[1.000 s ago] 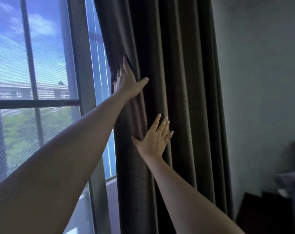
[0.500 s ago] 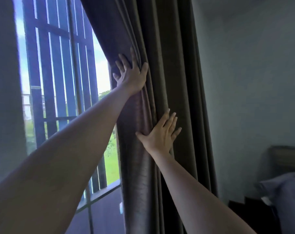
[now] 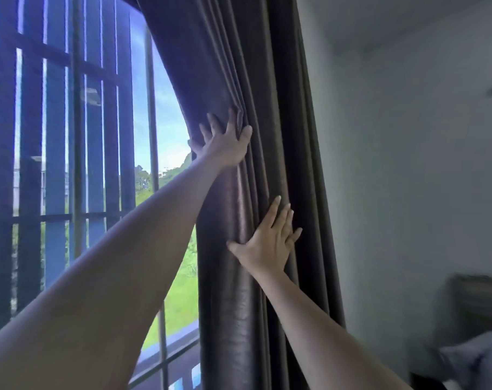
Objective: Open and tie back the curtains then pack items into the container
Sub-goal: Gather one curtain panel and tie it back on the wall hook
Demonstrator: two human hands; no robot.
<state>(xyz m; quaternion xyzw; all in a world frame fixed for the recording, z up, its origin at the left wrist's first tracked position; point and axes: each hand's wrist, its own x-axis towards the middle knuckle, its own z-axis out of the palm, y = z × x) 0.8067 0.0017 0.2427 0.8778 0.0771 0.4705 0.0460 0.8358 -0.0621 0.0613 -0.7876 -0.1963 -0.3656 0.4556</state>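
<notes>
A dark brown curtain (image 3: 270, 108) hangs bunched in folds beside the window (image 3: 78, 164), close to the wall. My left hand (image 3: 225, 142) lies flat against the curtain's window-side edge, fingers spread and pressing the folds. Lower down, my right hand (image 3: 270, 240) rests flat on the folds with its fingers pointing up and apart. Neither hand closes around the fabric. No tie-back and no container show in this view.
Dark window bars and frames (image 3: 30, 192) cross the glass on the left. A pale wall (image 3: 408, 164) stands right of the curtain. At the lower right are a headboard (image 3: 481, 299) and bluish bedding (image 3: 475, 361).
The curtain has been pushed further right toward the wall, uncovering more window. Both hands moved right with it and stay flat on the folds. The view has swung right.
</notes>
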